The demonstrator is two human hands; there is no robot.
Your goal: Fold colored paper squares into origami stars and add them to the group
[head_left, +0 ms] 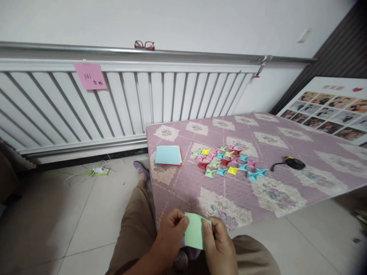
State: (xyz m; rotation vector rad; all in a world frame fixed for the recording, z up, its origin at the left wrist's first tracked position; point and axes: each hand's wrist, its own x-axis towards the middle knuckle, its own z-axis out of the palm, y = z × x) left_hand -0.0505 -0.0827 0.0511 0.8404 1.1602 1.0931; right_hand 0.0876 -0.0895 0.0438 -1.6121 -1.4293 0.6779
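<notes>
A light green sheet of paper (194, 231) is held up between both hands, near the front edge of the table. My left hand (173, 231) pinches its upper left edge between thumb and fingers. On the other side, my right hand (219, 240) grips the right edge, thumb lying over the front. Beyond the hands, several small folded paper pieces (225, 162) in pink, red, yellow, green and blue sit in loose rows. To their left lies a stack of coloured paper (168, 155), light blue on top and red at the bottom.
A patterned purple cloth covers the table (186, 194). On its right side rests a black object with a cord or strap (295, 163). Behind stand a white radiator (169, 95) and a pipe carrying eyeglasses (145, 46). A power strip (99, 171) lies on the floor at left.
</notes>
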